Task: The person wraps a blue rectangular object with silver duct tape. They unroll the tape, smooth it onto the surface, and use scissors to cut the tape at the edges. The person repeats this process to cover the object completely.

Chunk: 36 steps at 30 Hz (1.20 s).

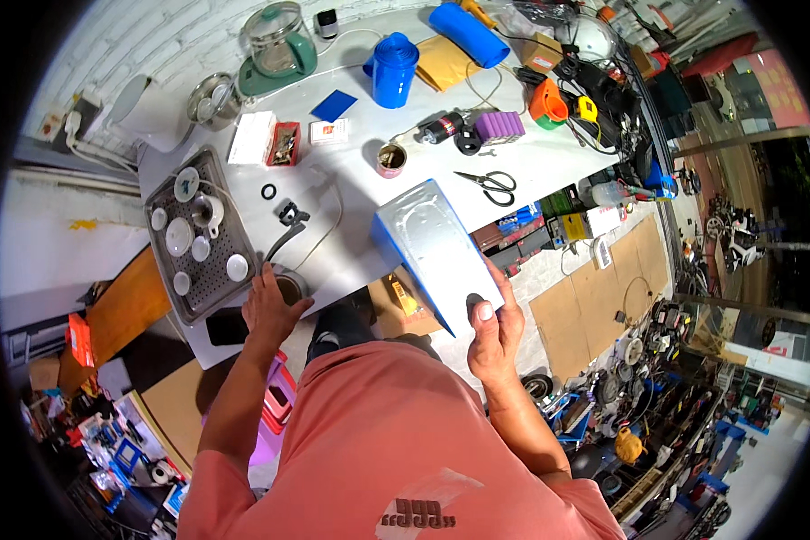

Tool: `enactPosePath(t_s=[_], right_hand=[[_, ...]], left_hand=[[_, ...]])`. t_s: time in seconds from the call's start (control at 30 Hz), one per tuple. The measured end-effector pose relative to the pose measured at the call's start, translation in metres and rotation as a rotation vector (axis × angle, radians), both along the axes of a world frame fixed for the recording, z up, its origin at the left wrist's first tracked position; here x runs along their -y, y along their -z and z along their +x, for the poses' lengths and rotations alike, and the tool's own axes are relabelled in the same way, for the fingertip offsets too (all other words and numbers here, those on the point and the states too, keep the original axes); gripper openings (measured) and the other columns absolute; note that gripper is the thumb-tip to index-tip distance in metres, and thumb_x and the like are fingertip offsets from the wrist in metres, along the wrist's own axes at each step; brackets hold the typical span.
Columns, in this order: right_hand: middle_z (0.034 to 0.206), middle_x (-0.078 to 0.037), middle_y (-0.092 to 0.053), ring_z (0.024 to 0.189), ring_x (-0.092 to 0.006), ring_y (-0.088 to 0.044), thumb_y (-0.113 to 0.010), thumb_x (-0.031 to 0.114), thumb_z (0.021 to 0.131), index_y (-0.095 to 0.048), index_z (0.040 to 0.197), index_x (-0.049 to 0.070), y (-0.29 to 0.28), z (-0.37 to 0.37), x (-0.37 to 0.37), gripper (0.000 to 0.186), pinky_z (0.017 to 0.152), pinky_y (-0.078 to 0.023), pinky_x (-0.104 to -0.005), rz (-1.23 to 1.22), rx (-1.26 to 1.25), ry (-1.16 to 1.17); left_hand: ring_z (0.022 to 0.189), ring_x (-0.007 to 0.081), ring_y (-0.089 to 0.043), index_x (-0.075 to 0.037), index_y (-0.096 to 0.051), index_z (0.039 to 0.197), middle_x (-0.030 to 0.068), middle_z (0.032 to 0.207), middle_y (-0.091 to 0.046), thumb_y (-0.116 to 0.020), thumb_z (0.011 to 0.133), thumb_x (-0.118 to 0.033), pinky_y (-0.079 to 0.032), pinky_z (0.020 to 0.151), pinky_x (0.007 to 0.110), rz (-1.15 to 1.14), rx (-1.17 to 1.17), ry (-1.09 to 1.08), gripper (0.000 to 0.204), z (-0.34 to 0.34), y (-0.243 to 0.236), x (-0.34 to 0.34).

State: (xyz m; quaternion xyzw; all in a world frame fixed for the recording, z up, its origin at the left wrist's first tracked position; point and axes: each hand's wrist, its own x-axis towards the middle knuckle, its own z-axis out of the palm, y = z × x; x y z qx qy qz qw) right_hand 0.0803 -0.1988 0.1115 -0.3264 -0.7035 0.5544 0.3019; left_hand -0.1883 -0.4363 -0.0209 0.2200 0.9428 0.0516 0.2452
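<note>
In my right hand (497,337) is a long box (436,247) with a shiny silver-white face and blue sides. My thumb lies on its near end and my fingers go round the right edge; the box tilts over the table's front edge. My left hand (274,306) is at the front left of the table, thumb and fingers around a round, dark-centred cup-like container (290,289). A black curved strap-like piece (288,234) lies just beyond it. To the left stands a metal tray (209,292) with small white cups and a pot.
Beyond the box are an open tin (391,160), black scissors (490,184) and a purple block (499,128). Farther back stand a blue roll (394,72) and a glass kettle (277,45). Cables and tools crowd the right end; cardboard (603,288) covers floor there.
</note>
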Motion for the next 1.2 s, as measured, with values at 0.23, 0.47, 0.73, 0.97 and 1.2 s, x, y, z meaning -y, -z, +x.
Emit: enactPosePath(t_s=[0.23, 0.47, 0.73, 0.97, 1.2], right_hand=[[0.076, -0.006, -0.058, 0.073, -0.0162, -0.054, -0.042, 0.046, 0.118, -0.063, 0.151, -0.01, -0.003, -0.003, -0.004, 0.069, 0.074, -0.045, -0.0337, 0.091, 0.021, 0.013], [0.142, -0.024, -0.071, 0.137, -0.0346, -0.066, -0.041, 0.069, 0.116, -0.07, 0.142, -0.008, 0.077, 0.007, -0.017, 0.086, 0.119, -0.048, -0.0486, -0.541, -0.109, 0.302], [0.145, -0.016, -0.073, 0.126, -0.0389, -0.072, -0.047, 0.093, 0.097, -0.061, 0.156, 0.01, 0.152, 0.01, -0.007, 0.103, 0.109, -0.056, -0.0565, -1.66, -0.337, -0.043], [0.139, -0.017, -0.073, 0.122, -0.04, -0.071, -0.056, 0.057, 0.105, -0.067, 0.143, 0.012, 0.15, -0.051, 0.021, 0.06, 0.11, -0.054, -0.0612, -1.792, -0.513, 0.349], [0.134, -0.007, -0.072, 0.113, -0.0234, -0.072, -0.051, 0.057, 0.113, -0.057, 0.146, 0.021, 0.082, -0.023, 0.058, 0.05, 0.071, -0.059, -0.0415, -1.657, -0.331, 0.56]], left_hand=[[0.138, 0.046, -0.06, -0.001, -0.042, 0.164, 0.0252, 0.15, -0.058, -0.093, 0.085, -0.053, -0.05, 0.113, 0.056, 0.082, -0.092, 0.093, 0.107, -0.008, -0.017, -0.004], [0.102, 0.0289, -0.075, 0.001, -0.072, 0.132, 0.0147, 0.126, -0.076, -0.074, 0.104, -0.054, -0.059, 0.09, 0.044, 0.773, 0.502, -0.028, 0.062, -0.051, -0.055, -0.116], [0.119, 0.0444, -0.074, 0.002, -0.04, 0.169, 0.035, 0.151, -0.059, -0.05, 0.084, -0.103, -0.061, 0.089, 0.064, -0.227, 1.166, 0.068, 0.135, -0.09, -0.052, -0.275], [0.12, 0.0351, -0.075, 0.001, -0.053, 0.158, 0.0248, 0.148, -0.066, -0.058, 0.099, -0.073, -0.062, 0.095, 0.051, -0.355, 1.556, 0.051, 0.095, -0.055, -0.024, -0.283], [0.121, 0.0299, -0.075, 0.001, -0.057, 0.155, 0.0197, 0.146, -0.07, -0.063, 0.107, -0.05, -0.062, 0.102, 0.043, -0.241, 1.728, 0.024, 0.07, -0.023, -0.063, -0.255]])
